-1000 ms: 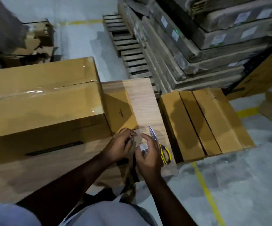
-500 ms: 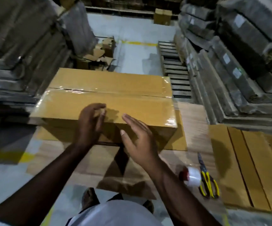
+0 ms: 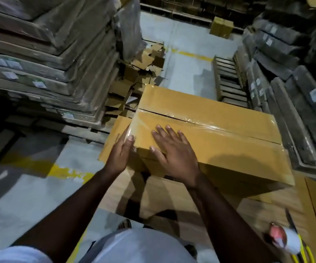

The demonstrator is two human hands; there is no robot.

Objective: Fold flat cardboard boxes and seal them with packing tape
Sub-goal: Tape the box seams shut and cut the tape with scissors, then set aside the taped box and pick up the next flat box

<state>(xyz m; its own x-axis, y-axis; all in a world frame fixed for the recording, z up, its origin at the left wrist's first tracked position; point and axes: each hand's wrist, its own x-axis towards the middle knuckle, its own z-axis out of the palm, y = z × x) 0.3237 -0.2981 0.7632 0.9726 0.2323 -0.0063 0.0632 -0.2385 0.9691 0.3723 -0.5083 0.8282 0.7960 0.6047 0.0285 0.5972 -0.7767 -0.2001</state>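
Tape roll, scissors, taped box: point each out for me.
tape roll (image 3: 291,242), head view, white outer side.
scissors (image 3: 305,252), head view, yellow handle.
taped box (image 3: 219,141), head view, glossy top face.

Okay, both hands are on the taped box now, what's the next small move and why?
Probably press the tape end down over the near-left corner. The right hand lies flat on the box top, the left hand is against that corner, and the tape roll and scissors are set aside.
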